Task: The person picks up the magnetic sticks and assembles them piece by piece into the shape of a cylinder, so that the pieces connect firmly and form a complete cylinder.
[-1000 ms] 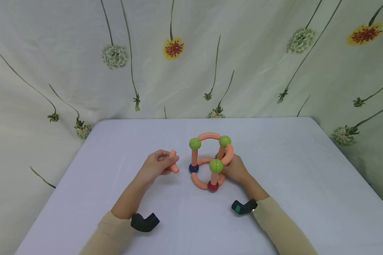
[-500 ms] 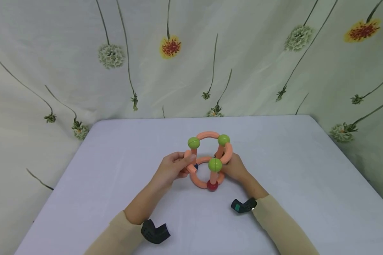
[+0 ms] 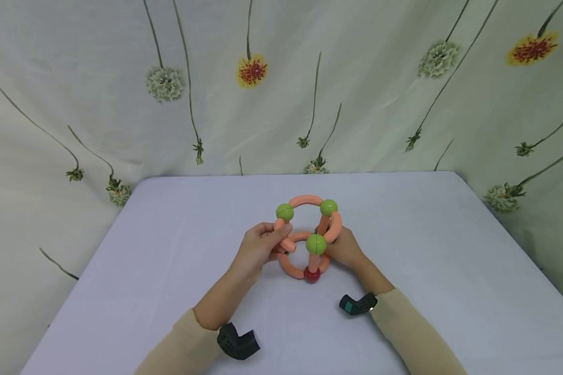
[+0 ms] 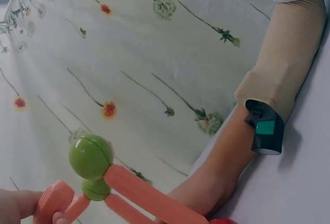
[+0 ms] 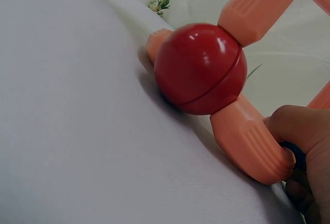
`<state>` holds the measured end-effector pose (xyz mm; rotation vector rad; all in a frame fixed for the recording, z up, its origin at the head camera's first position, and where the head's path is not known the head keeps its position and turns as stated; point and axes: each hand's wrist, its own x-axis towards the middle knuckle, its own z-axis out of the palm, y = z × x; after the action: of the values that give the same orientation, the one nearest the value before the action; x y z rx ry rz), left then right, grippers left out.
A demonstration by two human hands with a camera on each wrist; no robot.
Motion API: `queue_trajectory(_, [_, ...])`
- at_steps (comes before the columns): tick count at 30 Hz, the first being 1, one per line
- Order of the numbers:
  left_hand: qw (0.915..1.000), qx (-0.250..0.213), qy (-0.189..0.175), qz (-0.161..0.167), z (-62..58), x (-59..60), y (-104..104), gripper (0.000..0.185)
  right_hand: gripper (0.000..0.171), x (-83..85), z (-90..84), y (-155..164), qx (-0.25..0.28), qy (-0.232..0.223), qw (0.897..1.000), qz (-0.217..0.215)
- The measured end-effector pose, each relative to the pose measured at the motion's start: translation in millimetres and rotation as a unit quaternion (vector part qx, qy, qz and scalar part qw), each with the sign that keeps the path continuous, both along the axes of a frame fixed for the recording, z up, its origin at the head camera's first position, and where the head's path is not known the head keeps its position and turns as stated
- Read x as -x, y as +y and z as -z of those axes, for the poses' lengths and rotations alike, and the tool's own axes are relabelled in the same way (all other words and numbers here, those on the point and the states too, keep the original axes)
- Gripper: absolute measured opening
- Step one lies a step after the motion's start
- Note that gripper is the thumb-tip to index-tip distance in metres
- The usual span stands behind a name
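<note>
A toy frame of balls and orange sticks stands on the table, with green balls on top and a red ball at its front foot. Upright sticks join a ring of curved sticks below to the green balls. My left hand pinches a loose curved stick close to the left green ball; whether they touch is unclear. My right hand grips the frame low at its right rear, by a dark blue ball mostly hidden behind the thumb. The left blue ball is almost covered.
A pale cloth covers the table. Behind it hangs a flower-print curtain. Dark wrist cameras sit on both forearms, over beige sleeves.
My left hand has moved right with its curved stick, from apart beside the frame up against its left side, then slightly further. My right hand keeps its place on the frame.
</note>
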<state>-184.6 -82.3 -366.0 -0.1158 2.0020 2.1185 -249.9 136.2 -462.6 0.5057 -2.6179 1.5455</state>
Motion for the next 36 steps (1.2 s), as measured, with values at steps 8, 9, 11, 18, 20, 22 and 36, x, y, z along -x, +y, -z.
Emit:
queue_trajectory(8, [1.0,-0.002,-0.008,-0.001,0.0,0.7,2.5,0.027,0.027,0.3,0.5,1.0,-0.003,-0.01,1.0,0.003])
queue_trajectory(9, [1.0,-0.002,-0.008,-0.001,-0.2,0.8,2.6,0.027,0.026,0.3,0.4,1.0,-0.005,-0.011,1.0,0.003])
queue_trajectory(11, [1.0,-0.002,-0.009,0.0,-1.1,0.5,2.9,0.028,0.026,0.3,0.3,1.3,-0.005,-0.012,1.0,0.002])
queue_trajectory(18, [0.9998,-0.005,-0.017,-0.008,-4.2,-0.5,4.9,0.028,0.025,1.0,0.9,1.0,-0.004,-0.014,1.0,-0.001])
queue_trajectory(20, [0.9997,-0.009,-0.02,-0.011,-4.8,-0.7,5.5,0.028,0.025,0.8,0.9,1.1,-0.003,-0.014,1.0,-0.001])
queue_trajectory(22, [0.9996,-0.013,-0.022,-0.014,-5.4,-0.8,6.1,0.028,0.024,0.7,1.0,1.2,-0.002,-0.013,1.0,-0.002])
queue_trajectory(36, [0.9997,-0.013,-0.007,-0.018,-5.0,2.0,8.9,0.029,0.025,-0.1,-1.1,1.0,-0.009,-0.017,1.0,0.001])
